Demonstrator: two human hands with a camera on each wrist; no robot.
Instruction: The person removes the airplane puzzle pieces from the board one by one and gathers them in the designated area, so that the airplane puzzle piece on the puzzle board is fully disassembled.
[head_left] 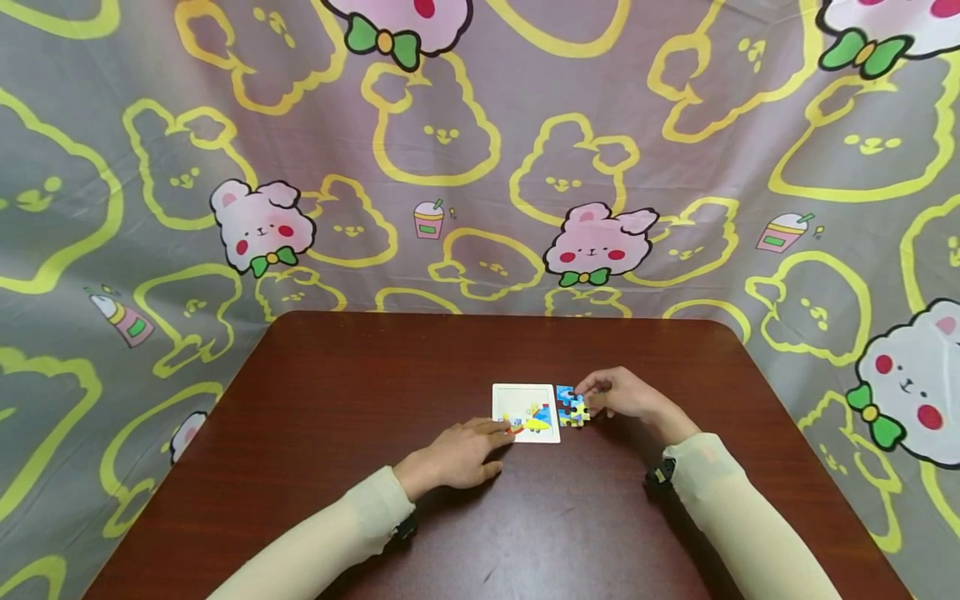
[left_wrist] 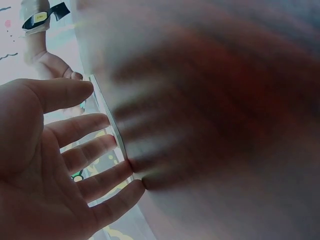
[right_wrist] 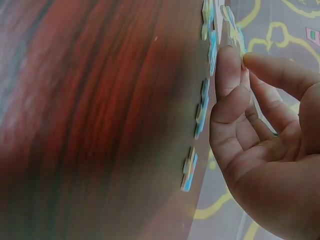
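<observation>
A white square puzzle tray (head_left: 517, 396) lies on the table with a few colourful pieces fitted along its near part. My left hand (head_left: 459, 454) rests at the tray's near left corner, fingers extended over its edge. In the left wrist view the left fingers (left_wrist: 95, 152) are spread and nearly straight. My right hand (head_left: 628, 396) is just right of the loose jigsaw pieces (head_left: 567, 412), which lie beside the tray. Between thumb and fingertips it pinches a jigsaw piece (right_wrist: 233, 29), raised above the others. Several loose pieces (right_wrist: 202, 112) stay flat on the table below that hand.
The dark brown wooden table (head_left: 360, 383) stretches around the tray on every side. Behind it hangs a grey curtain (head_left: 480, 108) with yellow outlines and cartoon bears. Each wrist wears a black strapped device (head_left: 662, 473).
</observation>
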